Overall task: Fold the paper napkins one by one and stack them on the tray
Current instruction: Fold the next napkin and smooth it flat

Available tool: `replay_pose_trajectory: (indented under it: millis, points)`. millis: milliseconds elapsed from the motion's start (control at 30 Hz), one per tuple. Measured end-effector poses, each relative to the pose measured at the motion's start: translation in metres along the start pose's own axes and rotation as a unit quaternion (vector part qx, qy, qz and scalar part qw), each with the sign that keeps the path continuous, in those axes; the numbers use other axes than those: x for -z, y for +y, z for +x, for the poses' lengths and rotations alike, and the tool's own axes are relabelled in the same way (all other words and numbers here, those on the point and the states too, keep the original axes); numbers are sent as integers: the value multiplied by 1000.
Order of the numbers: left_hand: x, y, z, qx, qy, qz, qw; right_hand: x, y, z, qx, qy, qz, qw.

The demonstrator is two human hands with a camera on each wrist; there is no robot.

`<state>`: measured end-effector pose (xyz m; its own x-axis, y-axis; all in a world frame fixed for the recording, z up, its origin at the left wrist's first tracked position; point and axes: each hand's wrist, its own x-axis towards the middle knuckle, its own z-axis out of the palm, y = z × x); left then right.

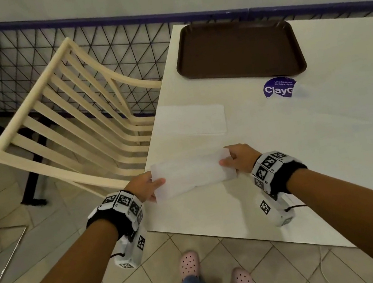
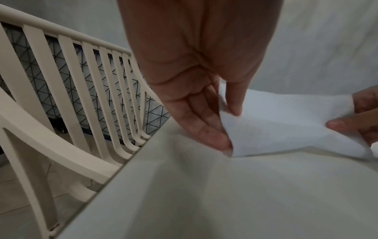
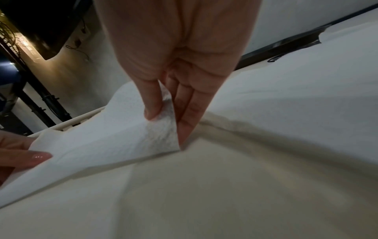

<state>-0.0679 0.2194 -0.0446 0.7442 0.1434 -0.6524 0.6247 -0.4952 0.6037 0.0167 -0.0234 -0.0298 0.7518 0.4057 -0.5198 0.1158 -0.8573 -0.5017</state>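
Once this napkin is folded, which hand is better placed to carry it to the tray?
Probably the right hand: it pinches the napkin end lying nearer the tray; the left hand is at the table's chair-side edge.

The head view looks steeply down from above the desk's near edge. Each wrist view sits close behind its own fingers, low over the desk, facing inward; both share the held napkin.
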Motion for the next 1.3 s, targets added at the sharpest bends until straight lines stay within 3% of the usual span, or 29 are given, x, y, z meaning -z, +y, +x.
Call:
replay_pose_trajectory:
  millis: [300,700,1300]
  points:
    - [5,-1,19,54,-18,-29,998,1,-6,32,-36,22,24,999]
    - [10,-5,20,68,14,103,992,-9,1,43,-70,3,46,997]
    - [3,1,16,77,49,155,984,-16,-4,53,-76,33,21,996]
